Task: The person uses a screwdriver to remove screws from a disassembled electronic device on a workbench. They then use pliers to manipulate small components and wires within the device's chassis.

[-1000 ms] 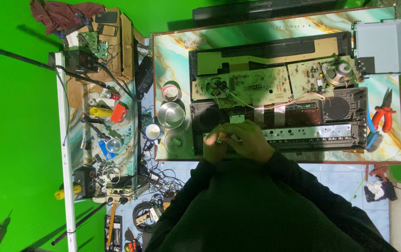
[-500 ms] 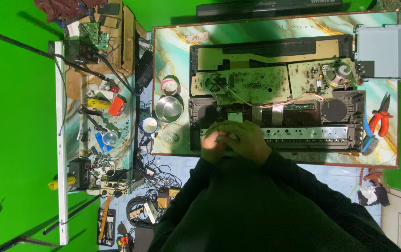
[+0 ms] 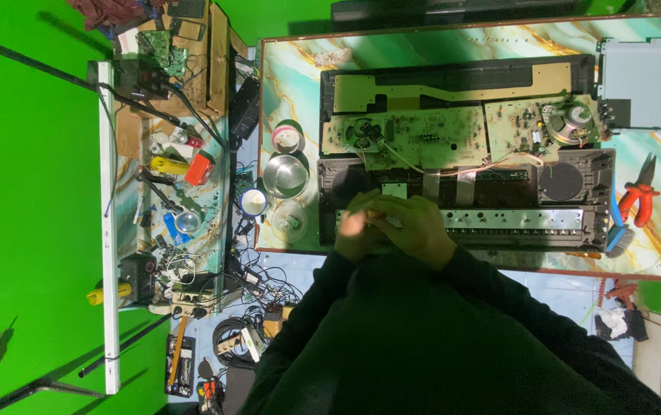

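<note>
Both hands meet over the opened keyboard chassis [image 3: 461,184], left hand [image 3: 357,230] blurred, right hand [image 3: 419,230] curled around a thin tool; grip details unclear. Ribbon cables [image 3: 446,180] and the green circuit board [image 3: 415,138] lie just beyond the fingers; a slip could likely snag or tear them.

The scene is lit evenly and brightly from above, and the green backdrop [image 3: 31,230] is rendered in a saturated, flat tone. Soft glare is seen on the marbled tabletop [image 3: 438,42] at the far side. The person's dark sleeves [image 3: 453,346] are left nearly featureless in shadow. The left hand [image 3: 360,227] is smeared by motion blur, while the right hand [image 3: 416,229] is sharper. Small items on the left bench [image 3: 169,184] are resolved only coarsely.
</note>
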